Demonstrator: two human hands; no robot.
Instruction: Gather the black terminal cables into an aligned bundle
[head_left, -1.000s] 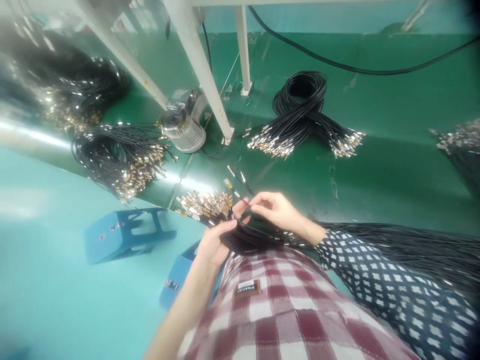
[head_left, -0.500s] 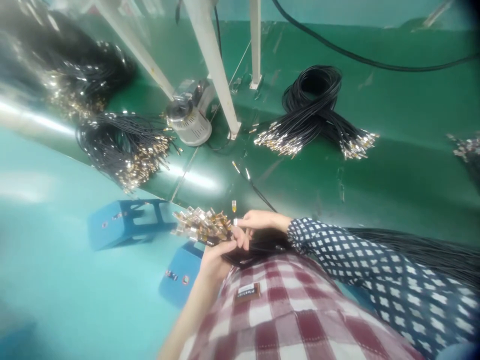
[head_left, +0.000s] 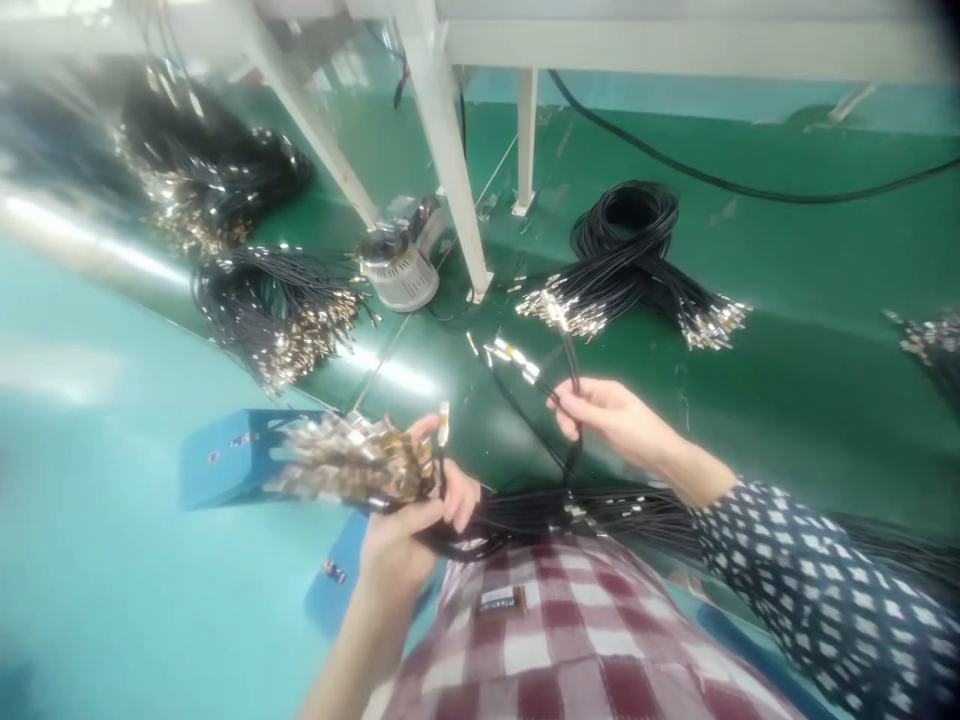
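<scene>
My left hand point(head_left: 409, 535) is closed around a thick bundle of black cables point(head_left: 510, 512), just behind its blurred cluster of metal connector ends point(head_left: 352, 460). One connector point(head_left: 444, 425) stands up apart from that cluster. Over to the right, my right hand point(head_left: 600, 415) pinches a few black cables point(head_left: 574, 375) whose pale metal ends point(head_left: 517, 358) point up and to the left. The bundle's long black lengths run across my lap toward the right, over a red-and-white checked apron point(head_left: 570, 620).
Coiled cable bundles lie on the green floor point(head_left: 810, 270), one at right point(head_left: 626, 250), others at left point(head_left: 277, 310) and far left point(head_left: 210, 180). A grey motor-like device point(head_left: 401, 270) sits beside a white table leg point(head_left: 450, 160). Blue stools point(head_left: 214, 460) stand at lower left.
My right hand has moved away from the left hand, up and right, and now holds a few cables apart. The left hand and its bundle have shifted slightly left. The view has tilted up.
</scene>
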